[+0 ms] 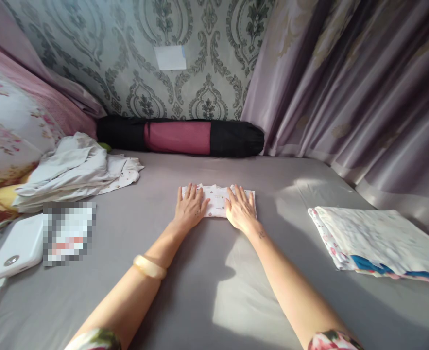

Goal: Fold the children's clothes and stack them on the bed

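Note:
A small white printed cloth (217,200), folded into a narrow rectangle, lies on the grey bed sheet (199,291) in the middle of the view. My left hand (190,206) rests flat on the cloth's left half, fingers stretched out. My right hand (240,209) lies flat on its right half, fingers spread too. Neither hand grips anything. A pale bangle (149,266) sits on my left forearm.
A heap of unfolded white clothes (76,170) lies at the left. Folded cloths (378,240) are stacked at the right. A black and pink rolled bag (180,137) lies along the wall. A white power bank (15,248) with cable sits front left. Curtains hang right.

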Action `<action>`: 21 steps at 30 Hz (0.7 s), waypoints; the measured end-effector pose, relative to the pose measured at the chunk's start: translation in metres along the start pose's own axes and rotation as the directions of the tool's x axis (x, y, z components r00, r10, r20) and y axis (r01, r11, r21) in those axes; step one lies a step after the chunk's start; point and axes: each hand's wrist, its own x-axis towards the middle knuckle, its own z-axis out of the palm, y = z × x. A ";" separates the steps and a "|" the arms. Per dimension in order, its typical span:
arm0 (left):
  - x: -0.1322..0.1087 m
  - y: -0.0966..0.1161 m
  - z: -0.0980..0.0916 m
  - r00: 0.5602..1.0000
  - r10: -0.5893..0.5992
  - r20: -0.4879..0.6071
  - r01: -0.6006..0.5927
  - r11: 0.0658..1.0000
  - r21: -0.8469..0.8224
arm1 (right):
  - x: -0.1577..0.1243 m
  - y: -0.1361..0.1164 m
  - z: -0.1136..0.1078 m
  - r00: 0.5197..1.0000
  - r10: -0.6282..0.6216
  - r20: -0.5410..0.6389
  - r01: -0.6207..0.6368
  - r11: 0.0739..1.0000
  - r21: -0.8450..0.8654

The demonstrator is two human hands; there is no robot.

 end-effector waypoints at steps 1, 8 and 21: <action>0.000 0.003 0.000 0.999 0.033 -0.025 -0.033 0.999 -0.012 | 0.000 -0.002 0.000 1.000 -0.028 -0.009 0.028 1.000 0.008; 0.000 0.015 0.007 0.979 0.072 0.190 -0.048 0.990 -0.130 | -0.003 -0.007 0.010 0.997 -0.070 0.033 0.068 0.996 0.058; 0.009 -0.024 0.002 0.942 -0.230 -0.243 0.120 0.911 -0.395 | 0.018 -0.050 0.002 0.994 -0.104 0.040 0.100 0.991 0.084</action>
